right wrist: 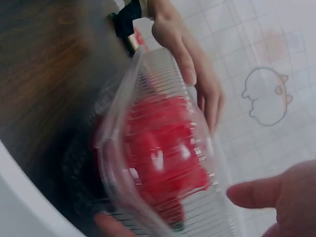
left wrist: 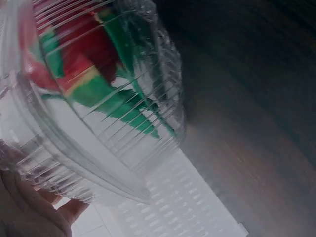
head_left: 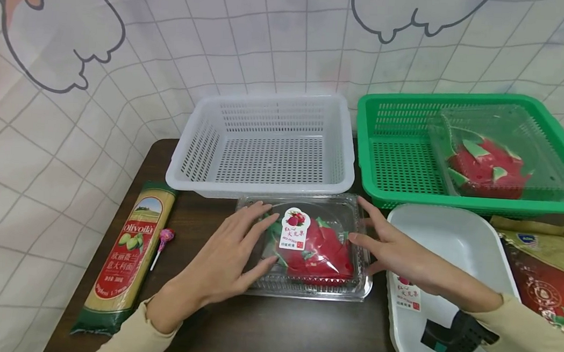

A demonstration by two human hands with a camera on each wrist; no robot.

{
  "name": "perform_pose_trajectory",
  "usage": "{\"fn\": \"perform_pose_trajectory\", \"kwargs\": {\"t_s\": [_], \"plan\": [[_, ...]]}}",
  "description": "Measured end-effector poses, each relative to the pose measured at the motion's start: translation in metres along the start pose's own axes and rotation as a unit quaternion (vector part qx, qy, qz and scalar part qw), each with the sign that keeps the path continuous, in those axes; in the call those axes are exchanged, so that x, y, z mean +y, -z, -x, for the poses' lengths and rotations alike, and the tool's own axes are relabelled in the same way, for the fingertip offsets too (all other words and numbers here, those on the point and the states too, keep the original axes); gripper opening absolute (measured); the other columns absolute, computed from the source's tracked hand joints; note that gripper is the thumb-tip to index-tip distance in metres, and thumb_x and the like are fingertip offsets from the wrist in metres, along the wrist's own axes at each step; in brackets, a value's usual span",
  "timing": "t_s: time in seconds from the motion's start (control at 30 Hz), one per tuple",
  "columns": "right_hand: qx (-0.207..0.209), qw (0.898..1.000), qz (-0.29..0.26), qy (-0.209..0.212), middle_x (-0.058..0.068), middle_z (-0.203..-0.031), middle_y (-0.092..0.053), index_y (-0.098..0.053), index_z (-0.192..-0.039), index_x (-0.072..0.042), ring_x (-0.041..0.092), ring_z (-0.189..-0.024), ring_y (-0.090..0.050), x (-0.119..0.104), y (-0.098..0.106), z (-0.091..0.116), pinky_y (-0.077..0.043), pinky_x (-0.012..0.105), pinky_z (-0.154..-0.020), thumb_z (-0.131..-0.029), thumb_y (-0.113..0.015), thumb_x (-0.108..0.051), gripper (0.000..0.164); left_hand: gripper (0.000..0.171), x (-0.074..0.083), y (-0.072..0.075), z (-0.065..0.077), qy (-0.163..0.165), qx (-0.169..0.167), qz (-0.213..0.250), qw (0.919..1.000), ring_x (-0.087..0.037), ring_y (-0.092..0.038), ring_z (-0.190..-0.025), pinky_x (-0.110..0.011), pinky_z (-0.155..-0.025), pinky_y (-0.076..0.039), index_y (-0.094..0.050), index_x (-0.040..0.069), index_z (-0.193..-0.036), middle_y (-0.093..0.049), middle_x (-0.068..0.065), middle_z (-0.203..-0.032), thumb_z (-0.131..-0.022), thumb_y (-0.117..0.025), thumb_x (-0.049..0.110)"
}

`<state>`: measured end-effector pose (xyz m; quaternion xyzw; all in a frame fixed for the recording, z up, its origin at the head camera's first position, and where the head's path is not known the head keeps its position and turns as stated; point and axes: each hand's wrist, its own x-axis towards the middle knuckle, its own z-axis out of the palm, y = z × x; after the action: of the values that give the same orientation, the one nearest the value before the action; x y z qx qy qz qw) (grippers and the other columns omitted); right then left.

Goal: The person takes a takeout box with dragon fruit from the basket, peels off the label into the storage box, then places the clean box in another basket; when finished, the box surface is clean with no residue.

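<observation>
With our left hand [head_left: 226,253] spread at nine o'clock and right hand [head_left: 394,247] spread at three on the clear box [head_left: 311,293] — at six o'clock from the white basket [head_left: 262,190] — we should press evenly, since thin plastic likely buckles.

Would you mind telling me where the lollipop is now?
In the head view, the lollipop lies at left on the table, between the spaghetti packet and the left hand.

The left hand [head_left: 228,256] and right hand [head_left: 396,250] face each other — fingers [head_left: 256,217] spread, forearms [head_left: 464,284] angled inward.
</observation>
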<state>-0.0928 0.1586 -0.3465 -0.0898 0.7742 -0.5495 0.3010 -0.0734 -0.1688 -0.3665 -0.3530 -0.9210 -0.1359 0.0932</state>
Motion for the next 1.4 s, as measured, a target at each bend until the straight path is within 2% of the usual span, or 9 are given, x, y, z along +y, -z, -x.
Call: {"fn": "perform_pose_trajectory", "kwargs": {"t_s": [0.1, 0.17, 0.3, 0.4, 0.47, 0.67, 0.8, 1.07, 1.4], "plan": [[0.007, 0.997, 0.072, 0.025, 0.037, -0.16, -0.017, 0.005, -0.167, -0.007, 0.06, -0.135, -0.043, -0.006, 0.0, 0.004, -0.06, 0.058, -0.086, -0.105, -0.061, -0.026, 0.093, 0.074, 0.001, -0.002, 0.0, 0.002, -0.006, -0.008, 0.9999, -0.034, -0.033, -0.153, -0.055, -0.125, -0.024, -0.045, 0.004, -0.155, -0.038, -0.017, -0.163, -0.096, -0.065, 0.044], [0.019, 0.987, 0.151, 0.049, 0.035, -0.161, -0.02, -0.003, -0.167, -0.004, 0.059, -0.138, -0.04, -0.01, -0.001, 0.009, -0.056, 0.064, -0.091, -0.103, -0.065, -0.029, 0.093, 0.074, 0.001, -0.003, 0.0, 0.002, -0.01, -0.012, 0.9999, -0.034, -0.03, -0.155, -0.055, -0.126, -0.021, -0.044, 0.004, -0.156, -0.037, -0.017, -0.164, -0.097, -0.063, 0.044], [0.065, 0.938, 0.325, 0.106, 0.028, -0.159, -0.034, -0.026, -0.164, -0.004, 0.051, -0.14, -0.04, -0.021, -0.006, 0.022, -0.05, 0.069, -0.097, -0.1, -0.07, -0.035, 0.083, 0.072, 0.001, -0.004, -0.002, 0.003, -0.012, -0.015, 0.9998, -0.035, -0.029, -0.155, -0.056, -0.126, -0.02, -0.043, 0.005, -0.157, -0.034, -0.017, -0.166, -0.099, -0.06, 0.044], [0.086, 0.913, 0.373, 0.139, 0.022, -0.153, -0.045, -0.04, -0.159, -0.007, 0.044, -0.135, -0.048, -0.032, -0.005, 0.026, -0.05, 0.067, -0.098, -0.101, -0.07, -0.036, 0.071, 0.072, 0.002, -0.004, -0.002, 0.01, -0.017, -0.014, 0.9997, -0.036, -0.027, -0.156, -0.056, -0.126, -0.02, -0.042, 0.006, -0.158, -0.032, -0.017, -0.167, -0.099, -0.059, 0.044], [0.084, 0.915, 0.362, 0.156, 0.018, -0.147, -0.051, -0.047, -0.155, -0.008, 0.039, -0.13, -0.053, -0.04, 0.0, 0.024, -0.052, 0.064, -0.098, -0.102, -0.069, -0.033, 0.063, 0.072, 0.002, -0.004, -0.001, 0.012, -0.022, -0.013, 0.9996, -0.036, -0.025, -0.157, -0.056, -0.126, -0.019, -0.042, 0.006, -0.158, -0.031, -0.017, -0.168, -0.1, -0.058, 0.045], [0.036, 0.942, 0.26, 0.209, 0.013, -0.132, -0.066, -0.064, -0.137, -0.005, 0.028, -0.111, -0.067, -0.051, 0.018, 0.001, -0.061, 0.05, -0.087, -0.1, -0.072, -0.02, 0.04, 0.072, 0.001, -0.006, -0.001, 0.007, -0.019, -0.022, 0.9995, -0.035, -0.024, -0.157, -0.055, -0.127, -0.018, -0.041, 0.006, -0.159, -0.029, -0.017, -0.169, -0.101, -0.057, 0.045], [0.006, 0.943, 0.229, 0.241, 0.014, -0.124, -0.071, -0.068, -0.129, -0.002, 0.026, -0.105, -0.071, -0.053, 0.02, -0.02, -0.062, 0.046, -0.085, -0.096, -0.074, -0.01, 0.034, 0.073, 0.001, -0.007, 0.0, 0.008, -0.024, -0.025, 0.9994, -0.035, -0.024, -0.157, -0.056, -0.126, -0.019, -0.039, 0.006, -0.16, -0.029, -0.016, -0.169, -0.101, -0.056, 0.046], [-0.053, 0.943, 0.221, 0.243, 0.018, -0.124, -0.071, -0.069, -0.126, 0.003, 0.03, -0.104, -0.071, -0.055, 0.013, -0.055, -0.061, 0.044, -0.089, -0.096, -0.071, -0.005, 0.031, 0.074, 0.002, -0.007, 0.001, 0.013, -0.035, -0.029, 0.9989, -0.034, -0.024, -0.158, -0.055, -0.127, -0.017, -0.037, 0.007, -0.161, -0.028, -0.015, -0.17, -0.102, -0.054, 0.048], [-0.069, 0.94, 0.238, 0.235, 0.016, -0.123, -0.072, -0.069, -0.128, 0.003, 0.031, -0.109, -0.071, -0.066, 0.0, -0.065, -0.06, 0.045, -0.093, -0.098, -0.065, -0.003, 0.031, 0.073, 0.001, -0.005, 0.0, 0.011, -0.029, -0.037, 0.9988, -0.033, -0.024, -0.158, -0.055, -0.127, -0.018, -0.038, 0.007, -0.161, -0.029, -0.015, -0.169, -0.102, -0.053, 0.047]]}}
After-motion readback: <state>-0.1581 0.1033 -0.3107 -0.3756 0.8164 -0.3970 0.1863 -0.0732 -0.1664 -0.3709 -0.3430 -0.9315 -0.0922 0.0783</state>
